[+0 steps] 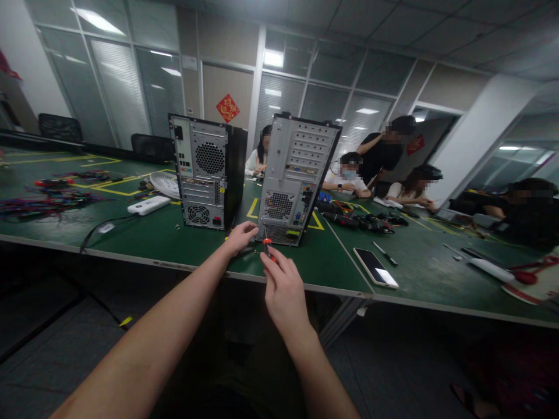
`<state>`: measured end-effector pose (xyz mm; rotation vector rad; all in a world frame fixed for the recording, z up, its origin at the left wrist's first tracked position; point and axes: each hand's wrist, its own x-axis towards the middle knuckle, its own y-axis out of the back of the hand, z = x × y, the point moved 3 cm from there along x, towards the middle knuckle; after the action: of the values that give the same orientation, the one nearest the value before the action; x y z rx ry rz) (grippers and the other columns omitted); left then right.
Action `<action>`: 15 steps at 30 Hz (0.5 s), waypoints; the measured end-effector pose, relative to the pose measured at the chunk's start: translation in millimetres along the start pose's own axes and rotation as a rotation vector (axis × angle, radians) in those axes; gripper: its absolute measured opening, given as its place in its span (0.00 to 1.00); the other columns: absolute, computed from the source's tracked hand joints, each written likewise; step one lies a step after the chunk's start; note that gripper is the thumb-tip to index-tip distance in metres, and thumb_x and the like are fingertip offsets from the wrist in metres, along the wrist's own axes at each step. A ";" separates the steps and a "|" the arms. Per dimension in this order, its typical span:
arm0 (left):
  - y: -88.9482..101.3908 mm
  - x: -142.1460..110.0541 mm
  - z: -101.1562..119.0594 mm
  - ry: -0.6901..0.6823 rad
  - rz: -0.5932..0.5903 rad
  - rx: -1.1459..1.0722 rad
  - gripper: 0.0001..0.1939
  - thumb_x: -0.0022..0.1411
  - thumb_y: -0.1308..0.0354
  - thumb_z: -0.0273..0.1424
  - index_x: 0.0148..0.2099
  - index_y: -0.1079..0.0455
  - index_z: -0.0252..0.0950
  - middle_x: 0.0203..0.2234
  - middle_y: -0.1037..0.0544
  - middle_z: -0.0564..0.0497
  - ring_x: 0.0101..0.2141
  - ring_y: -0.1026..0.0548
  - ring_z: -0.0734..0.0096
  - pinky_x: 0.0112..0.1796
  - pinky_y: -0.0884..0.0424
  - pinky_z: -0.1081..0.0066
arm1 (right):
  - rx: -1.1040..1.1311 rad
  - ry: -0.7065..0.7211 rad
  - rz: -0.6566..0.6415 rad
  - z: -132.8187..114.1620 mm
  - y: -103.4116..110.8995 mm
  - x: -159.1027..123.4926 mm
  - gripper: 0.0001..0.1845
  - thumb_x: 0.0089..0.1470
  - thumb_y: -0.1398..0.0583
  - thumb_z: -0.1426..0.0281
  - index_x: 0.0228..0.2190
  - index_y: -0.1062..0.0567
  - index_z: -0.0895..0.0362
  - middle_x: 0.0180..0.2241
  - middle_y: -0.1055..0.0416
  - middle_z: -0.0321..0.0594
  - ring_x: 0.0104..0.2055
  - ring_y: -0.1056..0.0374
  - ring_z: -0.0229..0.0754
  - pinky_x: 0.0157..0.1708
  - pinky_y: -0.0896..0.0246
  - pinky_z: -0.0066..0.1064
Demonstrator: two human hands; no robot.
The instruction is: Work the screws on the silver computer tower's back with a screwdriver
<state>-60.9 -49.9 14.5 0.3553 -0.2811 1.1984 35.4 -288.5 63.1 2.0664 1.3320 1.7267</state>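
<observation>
Two desktop computer towers stand on the green table with their backs toward me. My right hand (285,285) is closed around the red and black handle of a screwdriver (267,242). The screwdriver's thin shaft points up at the lower left edge of the right computer tower (283,174). Beside that edge is my left hand (243,237), its thumb and fingers pressed together close to the screwdriver's tip. Whatever they pinch, if anything, is too small to see. To the left stands the other computer tower (200,192), touched by neither hand. Small screws lie near both towers.
On the left lie a white power strip (149,205), tangled thin wires (43,203) and a white basket (165,184). A phone (375,267), a pen (385,254) and black cables (362,222) are on the right. Several people sit or stand across the table (323,270).
</observation>
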 end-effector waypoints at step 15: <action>-0.2 -0.2 -0.4 0.036 -0.007 -0.008 0.19 0.55 0.34 0.45 0.40 0.25 0.35 0.31 0.22 0.50 0.35 0.27 0.66 0.36 0.31 0.69 | 0.161 -0.102 0.094 4.0 -3.1 -0.6 0.17 0.64 0.39 0.73 0.54 0.24 0.56 0.53 0.25 0.50 0.55 0.27 0.49 0.58 0.29 0.42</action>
<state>-60.7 -49.9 14.0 0.3273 -0.2536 1.1957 37.2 -285.4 59.5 2.3050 1.4063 1.5716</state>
